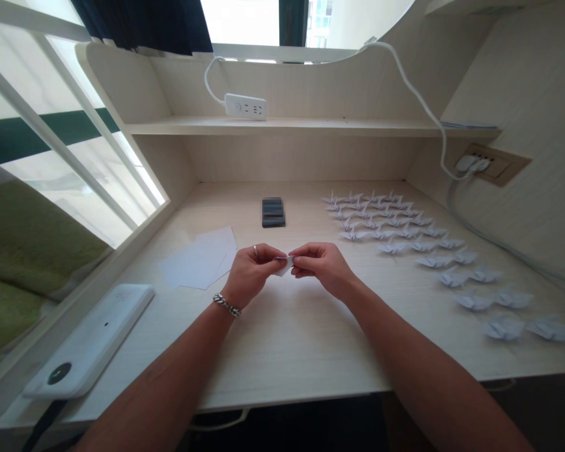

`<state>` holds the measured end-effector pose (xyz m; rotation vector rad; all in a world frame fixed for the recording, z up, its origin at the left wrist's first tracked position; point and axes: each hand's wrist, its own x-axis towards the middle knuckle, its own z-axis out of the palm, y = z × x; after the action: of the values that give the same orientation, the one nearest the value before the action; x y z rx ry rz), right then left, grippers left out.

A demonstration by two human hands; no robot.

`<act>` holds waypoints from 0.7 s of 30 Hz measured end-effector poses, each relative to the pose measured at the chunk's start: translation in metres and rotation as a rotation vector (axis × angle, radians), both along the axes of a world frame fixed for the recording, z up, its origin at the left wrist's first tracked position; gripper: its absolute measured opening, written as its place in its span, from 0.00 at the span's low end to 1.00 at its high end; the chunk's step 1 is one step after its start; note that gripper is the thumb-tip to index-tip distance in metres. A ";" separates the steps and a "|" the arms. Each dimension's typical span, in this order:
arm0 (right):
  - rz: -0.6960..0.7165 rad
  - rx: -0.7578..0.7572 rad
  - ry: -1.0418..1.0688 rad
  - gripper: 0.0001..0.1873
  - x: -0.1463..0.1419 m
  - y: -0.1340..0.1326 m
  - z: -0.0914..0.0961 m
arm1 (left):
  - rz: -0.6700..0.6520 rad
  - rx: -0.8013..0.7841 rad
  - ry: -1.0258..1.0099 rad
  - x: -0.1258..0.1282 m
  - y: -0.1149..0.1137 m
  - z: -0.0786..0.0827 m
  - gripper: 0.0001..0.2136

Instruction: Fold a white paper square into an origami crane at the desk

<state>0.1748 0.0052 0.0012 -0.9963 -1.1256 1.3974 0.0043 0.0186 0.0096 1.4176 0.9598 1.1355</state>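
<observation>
At the near left of the desk (292, 358) lies a long white device (96, 333) with a dark round spot, well apart from the work. Farther in, near the middle, a small folded piece of white paper (285, 266) sits between the two hands; whether it touches the desk is hard to tell. The left hand (252, 267) pinches its left side between thumb and fingers, and the right hand (324, 263) pinches its right side near the upper edge, the remaining fingers curled in.

The piece should weigh next to nothing and give easily under the fingertips, likely stiffer where layers stack along the folds. Dry paper should not slip much, but a hard squeeze could crumple it and a sharp tug could tear a corner. The folded edges look the best places to hold, with a light thumb-and-finger pinch at each side.

Just left and slightly farther lie flat white sheets (202, 260), overlapping. On the right, folded paper cranes (503, 327) run from near to far in rows. A dark block (274, 212) stands beyond the hands, toward the far side.
</observation>
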 end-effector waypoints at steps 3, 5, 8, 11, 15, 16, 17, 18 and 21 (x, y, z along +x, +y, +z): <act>-0.010 0.004 0.001 0.10 -0.001 -0.001 0.001 | -0.023 0.024 0.015 0.000 -0.001 0.001 0.06; -0.002 0.009 -0.005 0.11 0.000 -0.001 0.001 | -0.044 0.043 0.039 -0.001 -0.001 0.001 0.06; 0.022 0.001 0.013 0.12 0.001 -0.001 0.001 | -0.039 0.082 0.057 -0.002 0.000 0.000 0.06; 0.048 -0.013 0.062 0.12 0.003 -0.001 0.000 | -0.022 0.118 0.062 -0.002 0.000 -0.001 0.05; 0.052 0.003 0.083 0.11 0.003 0.000 0.000 | -0.024 0.166 0.067 -0.004 0.000 -0.002 0.05; 0.049 0.006 0.083 0.11 0.003 0.000 0.000 | -0.025 0.181 0.065 -0.004 0.000 -0.002 0.04; 0.047 0.007 0.084 0.11 0.003 0.000 0.000 | -0.025 0.195 0.063 -0.004 0.000 -0.002 0.04; 0.043 0.005 0.084 0.12 0.003 -0.001 0.000 | -0.024 0.209 0.058 -0.004 0.000 -0.003 0.04; 0.023 -0.005 0.079 0.12 0.003 -0.001 0.001 | -0.019 0.244 0.044 -0.004 -0.001 -0.004 0.04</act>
<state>0.1779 0.0045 0.0020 -0.9262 -1.0788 1.4458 0.0008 0.0176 0.0057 1.6490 0.8581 1.2442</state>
